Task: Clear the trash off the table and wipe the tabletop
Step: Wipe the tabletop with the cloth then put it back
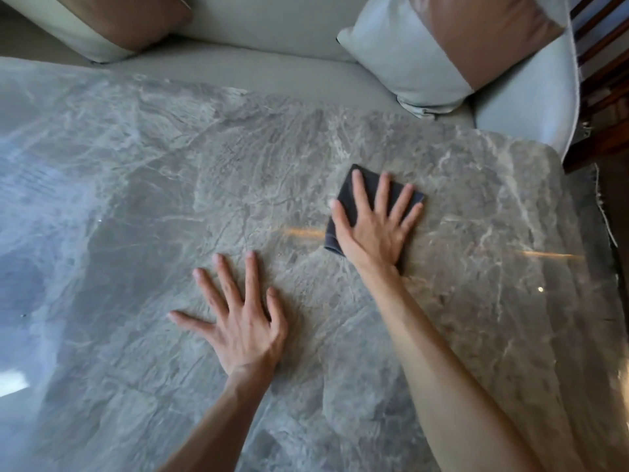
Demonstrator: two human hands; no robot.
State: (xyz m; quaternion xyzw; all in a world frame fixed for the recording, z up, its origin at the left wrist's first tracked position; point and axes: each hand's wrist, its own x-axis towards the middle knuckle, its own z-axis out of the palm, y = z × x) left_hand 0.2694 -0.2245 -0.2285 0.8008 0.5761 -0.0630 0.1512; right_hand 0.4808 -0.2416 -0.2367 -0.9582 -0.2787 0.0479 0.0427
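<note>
A glossy grey marble tabletop [170, 199] fills most of the view. My right hand [372, 226] lies flat with spread fingers on a folded dark grey cloth [343, 195], pressing it onto the table right of centre. My left hand [240, 318] rests flat on the bare marble nearer to me, fingers spread, holding nothing. No trash shows on the visible part of the table.
A pale grey sofa [272, 32] runs along the table's far edge, with a grey-and-brown cushion [439, 52] at the right and another cushion [112, 22] at the left. Dark wooden furniture [599, 80] stands beyond the table's right corner.
</note>
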